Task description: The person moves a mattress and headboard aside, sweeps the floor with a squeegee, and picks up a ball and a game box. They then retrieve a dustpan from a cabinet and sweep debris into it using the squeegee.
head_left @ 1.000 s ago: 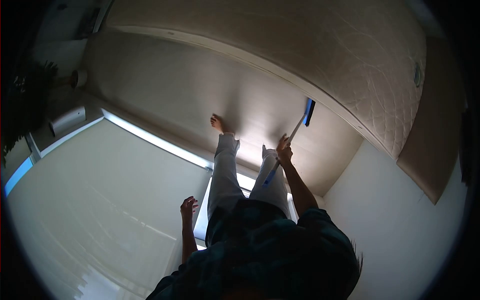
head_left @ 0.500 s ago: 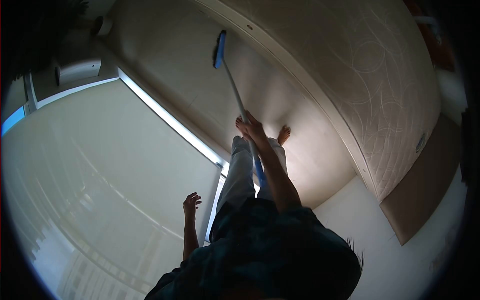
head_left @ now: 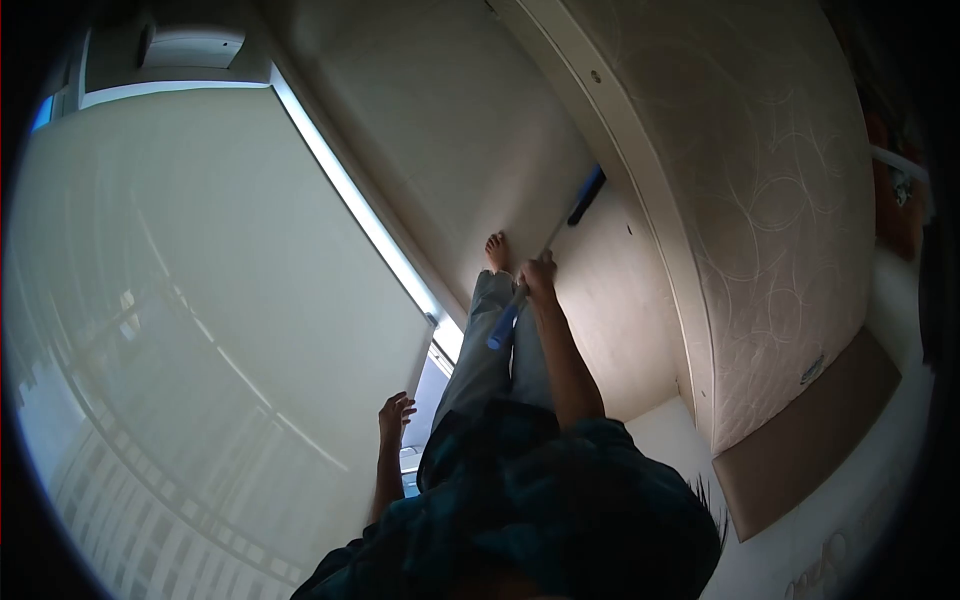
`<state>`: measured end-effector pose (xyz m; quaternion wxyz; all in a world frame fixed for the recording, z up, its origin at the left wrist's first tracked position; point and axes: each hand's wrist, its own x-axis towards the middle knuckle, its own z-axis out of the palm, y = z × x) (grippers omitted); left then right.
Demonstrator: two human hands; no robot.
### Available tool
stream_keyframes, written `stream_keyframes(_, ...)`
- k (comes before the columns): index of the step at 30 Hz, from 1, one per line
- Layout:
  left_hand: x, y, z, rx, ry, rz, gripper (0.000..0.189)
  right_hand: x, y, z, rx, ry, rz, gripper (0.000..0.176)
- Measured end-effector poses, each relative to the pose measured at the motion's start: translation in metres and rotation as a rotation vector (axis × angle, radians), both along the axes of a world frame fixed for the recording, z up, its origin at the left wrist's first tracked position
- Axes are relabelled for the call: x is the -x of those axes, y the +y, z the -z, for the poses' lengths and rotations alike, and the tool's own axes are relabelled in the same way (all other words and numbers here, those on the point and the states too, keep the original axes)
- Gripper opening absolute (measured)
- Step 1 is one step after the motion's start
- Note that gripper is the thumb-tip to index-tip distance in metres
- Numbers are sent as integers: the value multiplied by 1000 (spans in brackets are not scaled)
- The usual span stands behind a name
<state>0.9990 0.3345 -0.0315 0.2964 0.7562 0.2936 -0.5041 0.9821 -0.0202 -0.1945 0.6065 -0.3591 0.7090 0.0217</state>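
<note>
My right hand (head_left: 540, 274) is shut on the pale handle of a broom (head_left: 556, 237), just above its blue grip (head_left: 503, 326). The broom's blue head (head_left: 586, 194) rests on the light floor (head_left: 450, 120), close to the base of the bed (head_left: 640, 180). My left hand (head_left: 396, 414) hangs free with its fingers apart, close to the lower corner of the window blind (head_left: 200, 300), and holds nothing. My bare foot (head_left: 496, 250) stands on the floor beside the broom handle. My dark shirt fills the bottom of the view.
A quilted mattress (head_left: 770, 200) lies along the right side, with a brown headboard panel (head_left: 810, 440) at its end. A white box-shaped device (head_left: 192, 46) sits on the floor at the top left. The floor strip between blind and bed is narrow.
The broom head has swung from the far floor near the window across to the bed's base. My right hand drew back with the handle. The view has turned.
</note>
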Motion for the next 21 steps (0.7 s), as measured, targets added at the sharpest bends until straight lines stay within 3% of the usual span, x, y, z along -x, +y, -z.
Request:
stream_keyframes(2,9,11,1,-10,18,-14,40,-65,0,63,40,-129,16,60)
stream_keyframes(4,19,16,5,-22,-4,-33,41,-152,-17,34,-42,-71,70,71)
stream_keyframes(7,23,13,11,-16,-28,-10,42,-222,-11,36,-48,-100,65,77)
stream_keyframes(8,22,11,14,3,-30,11,42,-237,-7,22,-62,-71,-45,74)
stream_keyframes(9,25,8,16,21,-28,30,42,-240,-6,22,-77,-40,-156,72)
stream_keyframes(12,33,4,24,64,-77,103,40,-221,-32,39,130,-263,-303,66)
stream_keyframes(13,35,4,23,95,-108,114,40,-189,-44,41,133,-576,-203,62)
stream_keyframes(14,39,9,23,99,-131,104,40,-151,-48,33,24,-729,-196,65)
stream_keyframes(16,58,18,25,136,-165,91,40,-41,-15,-16,60,-637,-273,68)
stream_keyframes(17,72,26,24,130,-144,105,40,24,13,-29,46,-673,-154,70)
stream_keyframes(18,89,32,26,129,-122,122,40,91,25,-83,-5,-547,-190,71)
stream_keyframes(21,140,41,44,127,-122,183,38,290,83,-151,-161,-271,9,74)
